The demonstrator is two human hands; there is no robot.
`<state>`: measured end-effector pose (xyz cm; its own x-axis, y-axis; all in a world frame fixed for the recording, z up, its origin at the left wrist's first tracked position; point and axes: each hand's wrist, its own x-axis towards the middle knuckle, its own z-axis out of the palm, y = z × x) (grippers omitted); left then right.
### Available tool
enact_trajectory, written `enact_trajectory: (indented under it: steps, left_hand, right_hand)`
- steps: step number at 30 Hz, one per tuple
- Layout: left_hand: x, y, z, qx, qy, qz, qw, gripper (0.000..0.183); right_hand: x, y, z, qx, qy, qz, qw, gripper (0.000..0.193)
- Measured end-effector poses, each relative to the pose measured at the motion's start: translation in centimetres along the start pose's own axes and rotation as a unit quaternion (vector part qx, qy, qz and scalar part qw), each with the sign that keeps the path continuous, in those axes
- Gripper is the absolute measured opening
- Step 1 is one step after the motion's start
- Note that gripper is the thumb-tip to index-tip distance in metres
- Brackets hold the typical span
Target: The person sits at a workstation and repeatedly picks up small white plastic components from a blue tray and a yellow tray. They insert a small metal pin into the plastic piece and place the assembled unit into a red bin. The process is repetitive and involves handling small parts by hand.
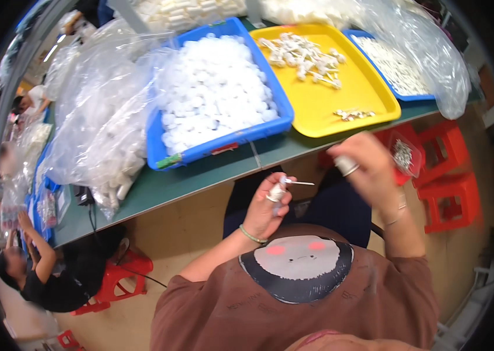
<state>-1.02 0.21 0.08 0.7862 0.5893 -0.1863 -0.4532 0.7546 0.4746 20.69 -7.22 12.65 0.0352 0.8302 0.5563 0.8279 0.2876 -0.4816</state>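
Currently, small white stemmed part (287,181) is pinched in left hand (266,207), on near side of yellow tray (311,108); right hand (367,167) blurred, grip cannot be told. Part judged light, stiff; best held by thick end (284,179), thin stem (304,183) spared.

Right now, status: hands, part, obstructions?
Left hand holding small white part, pin jutting right. Right hand apart, blurred, grip unclear. Nothing visible blocking between hands.

Before me the green-topped workbench (194,179) bears, left to right, a bulging clear plastic bag (95,111), a large blue tray (258,132), a yellow tray (311,105) and a smaller blue tray (416,97).
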Motion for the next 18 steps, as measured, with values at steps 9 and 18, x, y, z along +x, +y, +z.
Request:
enact_trajectory:
  steps: [9, 18]
  left_hand:
    - [-0.3, 0.3, -0.4, 0.001, 0.013, 0.021, 1.0, 0.025]
    - [-0.1, 0.0, -0.1, 0.061, 0.035, 0.024, 0.997, 0.023]
  right_hand:
    - [-4.0, -0.8, 5.3, 0.163, -0.048, 0.139, 0.976, 0.025]
    - [-4.6, -0.3, 5.7, 0.129, -0.058, 0.092, 0.986, 0.024]
